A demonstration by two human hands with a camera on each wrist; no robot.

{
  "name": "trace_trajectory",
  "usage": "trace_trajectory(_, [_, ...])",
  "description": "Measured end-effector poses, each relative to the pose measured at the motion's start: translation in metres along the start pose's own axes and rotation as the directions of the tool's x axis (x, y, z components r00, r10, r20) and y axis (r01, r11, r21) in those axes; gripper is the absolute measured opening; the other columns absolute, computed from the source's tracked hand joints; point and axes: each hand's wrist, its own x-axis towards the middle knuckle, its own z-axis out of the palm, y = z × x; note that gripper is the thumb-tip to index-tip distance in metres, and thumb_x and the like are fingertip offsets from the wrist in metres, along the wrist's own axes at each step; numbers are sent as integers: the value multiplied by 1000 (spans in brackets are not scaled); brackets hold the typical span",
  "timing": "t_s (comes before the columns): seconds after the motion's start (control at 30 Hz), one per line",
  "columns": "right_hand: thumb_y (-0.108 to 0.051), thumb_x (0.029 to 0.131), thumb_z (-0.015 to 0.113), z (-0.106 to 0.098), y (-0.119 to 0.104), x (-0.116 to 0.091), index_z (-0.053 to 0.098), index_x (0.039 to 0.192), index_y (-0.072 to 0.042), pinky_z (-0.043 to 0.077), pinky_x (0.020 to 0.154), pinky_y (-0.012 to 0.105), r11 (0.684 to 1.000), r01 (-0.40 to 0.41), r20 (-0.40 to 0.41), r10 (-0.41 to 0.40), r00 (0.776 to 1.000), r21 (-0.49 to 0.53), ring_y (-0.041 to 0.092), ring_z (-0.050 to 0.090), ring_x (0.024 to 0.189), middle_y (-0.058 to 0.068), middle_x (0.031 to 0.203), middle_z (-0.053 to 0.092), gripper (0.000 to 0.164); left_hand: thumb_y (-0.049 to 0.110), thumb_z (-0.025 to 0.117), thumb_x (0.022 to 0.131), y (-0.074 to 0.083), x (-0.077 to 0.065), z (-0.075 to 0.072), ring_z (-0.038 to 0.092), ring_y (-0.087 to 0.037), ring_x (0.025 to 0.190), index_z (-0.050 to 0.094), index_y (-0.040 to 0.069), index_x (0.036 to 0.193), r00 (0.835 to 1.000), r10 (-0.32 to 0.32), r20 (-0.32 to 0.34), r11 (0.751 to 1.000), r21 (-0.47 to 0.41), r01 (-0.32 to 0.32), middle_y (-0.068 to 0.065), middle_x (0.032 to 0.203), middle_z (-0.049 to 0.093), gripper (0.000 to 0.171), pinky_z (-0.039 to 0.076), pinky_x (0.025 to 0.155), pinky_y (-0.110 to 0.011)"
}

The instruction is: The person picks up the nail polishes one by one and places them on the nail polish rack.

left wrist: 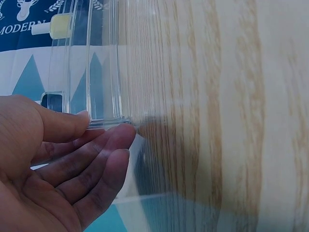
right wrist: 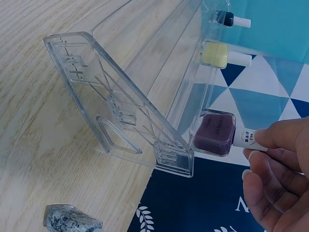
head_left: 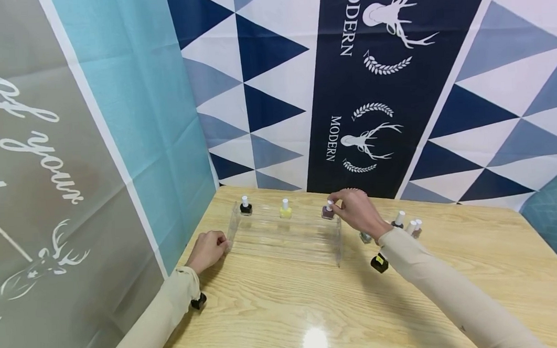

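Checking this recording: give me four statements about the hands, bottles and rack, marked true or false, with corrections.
1. The right hand pinches the purple bottle by its white cap. True.
2. Both hands hold bottles. False: the left hand holds the end of the clear rack.
3. On the rack, the yellow bottle is between the black bottle and the purple one. True.
4. Every bottle is on the rack. False: a dark bottle stands on the table, right of it in the head view.
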Motion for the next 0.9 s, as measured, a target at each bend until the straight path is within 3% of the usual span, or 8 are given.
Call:
trace_trajectory(0.43, [-9,94,74,5,-2,0,80,99,-5,55,61,33,1000,-1,41,1,999,-1,12,68,69,7,94,76,9,9,69,99,0,-1,0,61,-13,55,70,7,81,1000,-2,0,1000,-1,2,0,66,65,18,46,52,-30])
trace_trajectory(0.9, [-10,93,76,8,-6,0,80,98,-7,53,62,32,1000,0,57,1,998,-15,10,65,69,5,94,76,8,8,69,99,1,-2,-1,61,-13,55,70,6,82,1000,1,0,1000,-5,-1,-1,65,65,18,45,51,-31])
